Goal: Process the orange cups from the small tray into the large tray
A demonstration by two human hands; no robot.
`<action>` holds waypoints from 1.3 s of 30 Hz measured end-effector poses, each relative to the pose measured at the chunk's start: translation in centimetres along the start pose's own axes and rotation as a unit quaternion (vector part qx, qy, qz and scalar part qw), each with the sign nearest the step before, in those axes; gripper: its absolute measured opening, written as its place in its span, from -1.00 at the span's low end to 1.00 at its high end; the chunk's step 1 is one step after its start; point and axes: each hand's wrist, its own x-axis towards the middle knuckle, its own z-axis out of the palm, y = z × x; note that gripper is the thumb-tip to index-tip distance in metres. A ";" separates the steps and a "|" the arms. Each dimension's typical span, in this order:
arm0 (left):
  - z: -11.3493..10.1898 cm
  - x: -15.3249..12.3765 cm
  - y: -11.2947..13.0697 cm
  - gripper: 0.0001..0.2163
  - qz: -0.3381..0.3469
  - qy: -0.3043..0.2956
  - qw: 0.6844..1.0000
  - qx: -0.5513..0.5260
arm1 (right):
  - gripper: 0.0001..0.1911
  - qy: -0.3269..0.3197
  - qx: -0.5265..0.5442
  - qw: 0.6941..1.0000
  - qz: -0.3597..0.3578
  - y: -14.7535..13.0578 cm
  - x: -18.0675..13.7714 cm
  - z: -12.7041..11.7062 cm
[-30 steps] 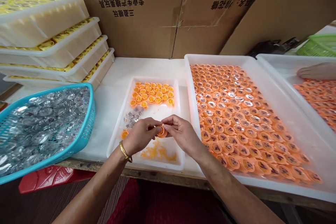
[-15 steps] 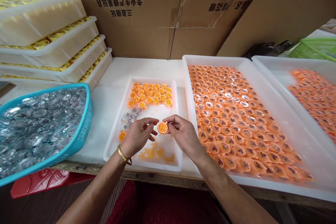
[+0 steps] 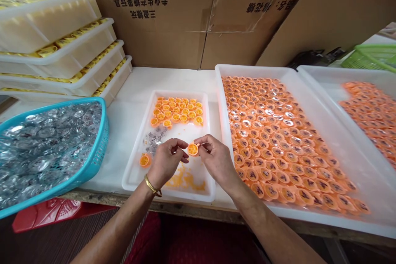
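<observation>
My right hand pinches a small orange cup filled with yellow bits, holding it over the small white tray. My left hand is right beside the cup, fingers curled in a pinch near its rim; whether anything is between them is not visible. At the far end of the tray stand several filled orange cups. A pile of small clear lids, one lone orange cup and loose yellow bits lie in the tray.
A large white tray on the right holds several lidded orange cups. Another tray with orange cups lies further right. A blue basket of clear lids sits left, stacked white trays behind it, cardboard boxes at the back.
The hands have drawn slightly apart and the filled cup now shows between them, in my right fingers. Another person's hand at the far right tray has gone.
</observation>
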 end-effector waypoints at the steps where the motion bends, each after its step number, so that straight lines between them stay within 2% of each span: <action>1: -0.1 0.0 -0.2 -0.83 -0.003 0.001 1.000 0.000 | -0.83 0.001 0.001 1.000 0.009 0.0 0.0 0.0; 6: 0.1 -0.1 0.0 -0.76 0.028 -0.018 0.999 -0.002 | -0.85 -0.006 0.010 1.000 0.008 0.1 0.0 0.0; 9: -0.3 0.2 0.5 -0.74 0.031 -0.017 0.999 0.005 | -0.88 -0.015 0.057 0.998 0.036 0.1 0.2 0.0; 12: -2.3 0.1 1.0 -0.79 0.046 -0.007 0.992 0.115 | -0.91 -0.031 0.168 0.981 0.089 -0.1 0.4 -0.1; 14: -3.9 -0.4 1.2 -0.86 0.076 -0.037 0.956 0.281 | -0.90 -0.052 0.230 0.964 0.121 -0.4 0.4 -0.2; 17: -5.4 -1.7 0.9 -0.88 0.074 -0.136 0.844 0.514 | -0.91 -0.093 0.247 0.954 0.142 -0.7 0.2 -0.2; 19: -5.3 -2.5 0.4 -0.86 0.030 -0.167 0.782 0.600 | -0.92 -0.114 0.235 0.956 0.135 -0.8 0.1 -0.1; 21: -4.6 -2.9 0.1 -0.82 -0.006 -0.164 0.754 0.636 | -0.93 -0.124 0.226 0.958 0.125 -0.8 0.0 0.1; 27: -3.2 -2.3 -0.1 -0.82 -0.027 -0.148 0.748 0.647 | -0.94 -0.119 0.213 0.963 0.114 -0.8 -0.1 0.1; 32: -3.4 -2.0 -0.8 -0.79 -0.015 -0.140 0.754 0.641 | -0.91 -0.127 0.209 0.964 0.105 -0.5 -0.1 0.1; 35: -3.7 -2.0 -1.0 -0.84 0.000 -0.123 0.766 0.631 | -0.91 -0.143 0.199 0.964 0.108 -0.2 -0.1 0.2; 37: -3.9 -1.9 -0.7 -0.87 0.017 -0.083 0.787 0.611 | -0.92 -0.163 0.204 0.959 0.106 -0.2 -0.2 0.1; 39: -3.8 -1.7 -0.3 -0.89 0.048 -0.013 0.837 0.545 | -0.94 -0.191 0.216 0.952 0.100 -0.5 -0.3 0.1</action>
